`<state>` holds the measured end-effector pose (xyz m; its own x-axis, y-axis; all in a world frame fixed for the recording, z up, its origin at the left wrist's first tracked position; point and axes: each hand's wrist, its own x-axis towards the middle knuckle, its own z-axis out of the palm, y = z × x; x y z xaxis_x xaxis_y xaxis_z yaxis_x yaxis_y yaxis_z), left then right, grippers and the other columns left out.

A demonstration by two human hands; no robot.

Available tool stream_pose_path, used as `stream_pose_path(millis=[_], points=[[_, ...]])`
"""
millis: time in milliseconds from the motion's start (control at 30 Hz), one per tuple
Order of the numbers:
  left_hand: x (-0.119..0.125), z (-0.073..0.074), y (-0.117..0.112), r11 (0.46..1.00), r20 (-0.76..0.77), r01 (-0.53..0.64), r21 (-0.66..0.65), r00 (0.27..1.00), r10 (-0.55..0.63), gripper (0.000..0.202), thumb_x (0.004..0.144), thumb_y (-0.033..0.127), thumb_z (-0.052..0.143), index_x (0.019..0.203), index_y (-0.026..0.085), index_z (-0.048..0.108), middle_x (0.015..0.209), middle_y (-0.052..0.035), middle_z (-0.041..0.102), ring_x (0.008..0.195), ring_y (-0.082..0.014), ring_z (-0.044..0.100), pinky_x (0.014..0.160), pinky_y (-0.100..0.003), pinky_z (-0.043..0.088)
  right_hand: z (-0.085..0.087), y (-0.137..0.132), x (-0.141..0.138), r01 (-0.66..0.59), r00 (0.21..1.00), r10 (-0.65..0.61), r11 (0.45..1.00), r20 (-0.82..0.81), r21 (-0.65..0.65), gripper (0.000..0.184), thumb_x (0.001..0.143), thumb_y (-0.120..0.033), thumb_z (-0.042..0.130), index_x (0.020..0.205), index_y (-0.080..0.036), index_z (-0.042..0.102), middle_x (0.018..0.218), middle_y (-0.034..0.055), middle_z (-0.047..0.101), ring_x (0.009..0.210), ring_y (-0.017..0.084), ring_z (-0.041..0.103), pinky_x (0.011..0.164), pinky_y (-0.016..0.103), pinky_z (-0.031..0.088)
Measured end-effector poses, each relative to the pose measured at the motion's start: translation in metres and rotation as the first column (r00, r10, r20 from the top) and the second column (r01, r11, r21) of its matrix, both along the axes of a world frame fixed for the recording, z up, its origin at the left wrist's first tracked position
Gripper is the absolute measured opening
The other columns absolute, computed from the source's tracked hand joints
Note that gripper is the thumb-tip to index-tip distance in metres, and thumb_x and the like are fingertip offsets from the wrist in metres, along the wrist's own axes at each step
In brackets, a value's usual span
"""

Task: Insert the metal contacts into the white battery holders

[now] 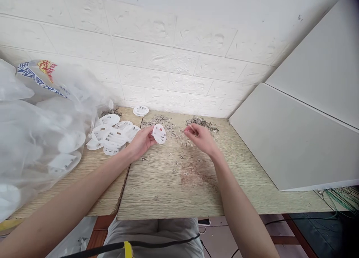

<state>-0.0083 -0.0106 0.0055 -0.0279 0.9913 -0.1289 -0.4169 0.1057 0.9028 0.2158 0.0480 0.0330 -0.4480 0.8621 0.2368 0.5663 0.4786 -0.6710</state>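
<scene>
My left hand [142, 143] grips a round white plastic disc [159, 134] by its left edge, tilted up so its face shows. The disc has small slots and a reddish-brown patch near the top. To the right, my right hand [199, 137] is closed in a pinch above the table, and whatever its fingertips hold is too small to name. Small metal pieces [158, 120] lie in a loose pile behind the disc. A second, darker pile of metal pieces [202, 122] sits just behind my right hand. Several single pieces are scattered between and in front of my hands.
More white discs [113, 138] are heaped on the left, with a short stack [140, 110] by the wall. A large clear plastic bag [42, 138] of white parts fills the left side. A grey panel [303, 138] stands at right, near green wires [336, 198].
</scene>
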Motion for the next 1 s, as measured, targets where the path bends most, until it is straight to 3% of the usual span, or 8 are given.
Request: stream_pose_path(millis=[133,233,433,833,1000], points=[[0.0,0.0,0.001,1.0,0.016,0.007,0.0,1.0,-0.007,0.021,0.086,0.032,0.061,0.094,0.014,0.069,0.106,-0.0099,0.071,0.098,-0.0204,0.065,0.085,-0.031,0.055,-0.011,-0.008,-0.025,-0.163,0.986,0.16,0.984,0.046,0.069,0.035,0.092,-0.034,0.047,0.062,-0.018,0.046,0.061,-0.0017,0.045,0.06,0.012,0.04,0.06,0.026,0.028],[0.0,-0.001,0.001,1.0,0.02,0.024,-0.003,1.0,-0.024,0.02,0.086,0.031,0.06,0.094,0.015,0.069,0.106,-0.0094,0.071,0.096,-0.0198,0.066,0.084,-0.031,0.055,-0.021,-0.008,-0.031,-0.223,0.974,0.217,0.964,0.057,0.145,0.032,0.094,-0.031,0.047,0.066,-0.018,0.053,0.064,-0.0002,0.05,0.064,0.013,0.044,0.063,0.026,0.031],[0.001,-0.002,0.001,0.999,0.028,0.042,-0.006,0.999,-0.042,0.02,0.085,0.031,0.06,0.093,0.014,0.069,0.102,-0.01,0.072,0.093,-0.0206,0.066,0.084,-0.033,0.055,-0.026,-0.008,-0.028,-0.223,0.974,0.204,0.947,0.102,0.231,0.026,0.096,-0.028,0.048,0.091,-0.017,0.071,0.074,0.0043,0.06,0.073,0.016,0.052,0.066,0.027,0.034],[0.001,-0.002,0.0,0.998,0.003,0.065,0.016,0.998,-0.065,0.023,0.085,0.033,0.061,0.096,0.015,0.07,0.102,-0.0105,0.072,0.094,-0.0216,0.066,0.084,-0.033,0.054,-0.023,-0.011,-0.027,-0.21,0.974,0.182,0.948,0.133,0.237,0.026,0.094,-0.025,0.05,0.096,-0.016,0.074,0.076,0.0045,0.062,0.069,0.015,0.053,0.065,0.027,0.035],[0.002,-0.002,-0.001,0.999,-0.003,0.046,0.025,0.999,-0.046,0.023,0.082,0.037,0.065,0.085,0.014,0.069,0.097,-0.0099,0.072,0.094,-0.022,0.065,0.084,-0.034,0.053,-0.023,-0.011,-0.027,-0.223,0.971,0.194,0.943,0.138,0.248,0.026,0.095,-0.026,0.05,0.099,-0.016,0.074,0.078,0.0051,0.063,0.068,0.015,0.053,0.064,0.027,0.036]])
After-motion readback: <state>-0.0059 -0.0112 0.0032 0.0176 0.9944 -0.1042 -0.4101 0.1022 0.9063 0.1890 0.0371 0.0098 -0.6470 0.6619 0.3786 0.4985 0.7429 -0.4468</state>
